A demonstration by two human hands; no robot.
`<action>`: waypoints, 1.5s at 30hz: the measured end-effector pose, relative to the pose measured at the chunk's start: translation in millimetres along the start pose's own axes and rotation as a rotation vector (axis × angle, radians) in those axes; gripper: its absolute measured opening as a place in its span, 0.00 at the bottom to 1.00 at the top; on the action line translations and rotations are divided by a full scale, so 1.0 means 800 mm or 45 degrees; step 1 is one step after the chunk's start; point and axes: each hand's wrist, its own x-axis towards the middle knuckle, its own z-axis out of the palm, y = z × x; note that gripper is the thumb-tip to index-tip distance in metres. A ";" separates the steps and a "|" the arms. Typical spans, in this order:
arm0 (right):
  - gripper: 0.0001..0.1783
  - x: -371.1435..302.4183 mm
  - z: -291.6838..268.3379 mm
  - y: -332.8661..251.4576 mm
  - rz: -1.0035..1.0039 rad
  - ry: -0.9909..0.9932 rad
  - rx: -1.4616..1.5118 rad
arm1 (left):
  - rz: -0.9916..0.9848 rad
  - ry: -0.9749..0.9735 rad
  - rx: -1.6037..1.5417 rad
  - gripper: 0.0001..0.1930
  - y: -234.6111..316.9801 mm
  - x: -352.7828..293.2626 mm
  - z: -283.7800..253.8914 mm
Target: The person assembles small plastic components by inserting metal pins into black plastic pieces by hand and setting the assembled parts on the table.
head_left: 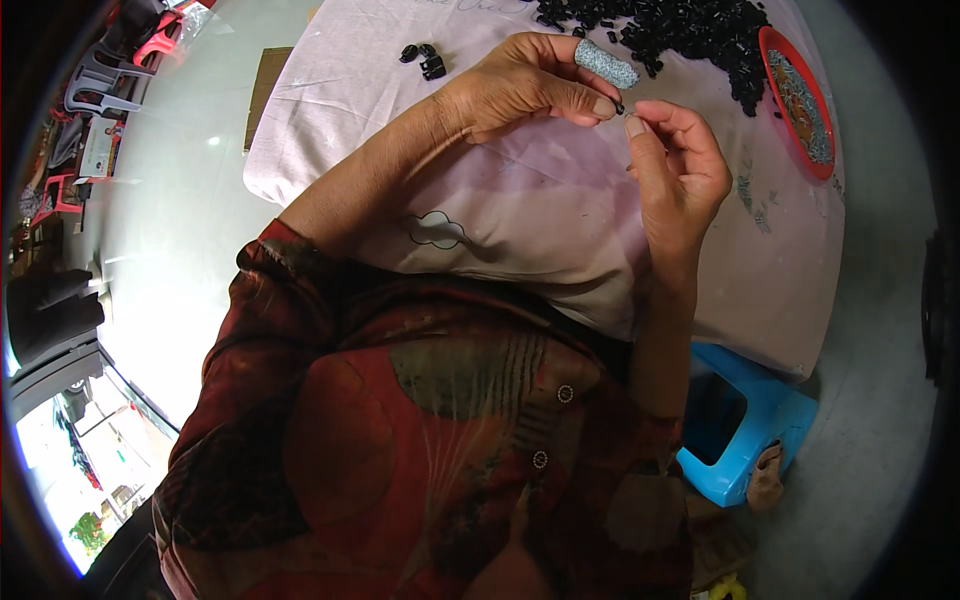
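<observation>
At ten o'clock, a grey chair [98,70] stands on the pale floor [180,190]. Between ten and eleven o'clock, a brown board [265,92] shows beside the pink-clothed counter [315,125]. Just short of twelve o'clock, a few black pieces [432,66] lie on the cloth in a small cluster, apart from the rest. The left hand [520,88], a little past twelve, is nearly closed, with a speckled grey wrap [606,64] around one finger; its thumb and finger pinch a small black part [619,107] at one o'clock. Toward two o'clock, the right hand [685,165] is half curled, thumb and forefinger drawn together just beside that part; whether they grip anything is too small to tell. Beyond the hands, at one o'clock, spreads a heap of black pieces [700,35]. A blue stool [790,410] stands at four o'clock. Just past two, thin slivers [745,190] lie scattered; at two, a red tray [776,38] holds many similar ones.
</observation>
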 end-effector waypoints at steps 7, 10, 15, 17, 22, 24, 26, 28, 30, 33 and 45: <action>0.09 -0.001 -0.004 0.014 -0.087 -0.003 -0.086 | 0.072 0.021 0.090 0.13 -0.003 0.003 -0.001; 0.09 -0.002 -0.004 0.012 -0.024 -0.030 -0.077 | 0.066 0.013 0.139 0.14 -0.002 0.001 0.001; 0.10 0.001 -0.004 0.009 0.029 -0.077 -0.169 | 0.081 0.019 0.246 0.13 -0.001 0.000 0.002; 0.11 0.003 -0.003 0.007 0.024 -0.109 -0.221 | 0.092 0.031 0.282 0.12 -0.002 0.002 -0.002; 0.10 0.003 -0.005 0.015 -0.197 -0.176 -0.645 | 0.008 0.125 0.450 0.07 0.004 0.010 -0.005; 0.11 0.004 -0.011 0.016 -0.246 -0.167 -0.728 | 0.077 0.196 0.806 0.06 0.015 0.018 -0.013; 0.11 0.005 -0.015 0.013 0.010 -0.033 -0.626 | 0.211 0.318 1.199 0.09 0.023 0.043 -0.023; 0.11 0.005 -0.013 0.013 -0.002 -0.025 -0.580 | 0.362 0.526 1.698 0.15 0.014 0.072 -0.047; 0.11 0.007 -0.014 0.016 -0.007 -0.005 -0.534 | 0.387 0.534 1.752 0.15 -0.008 0.089 -0.062; 0.10 0.002 -0.014 0.013 0.067 0.059 -0.382 | 0.371 0.514 1.822 0.13 -0.007 0.090 -0.057; 0.09 0.008 -0.007 -0.008 0.242 0.211 0.000 | 0.017 -0.016 0.282 0.08 0.011 0.024 -0.003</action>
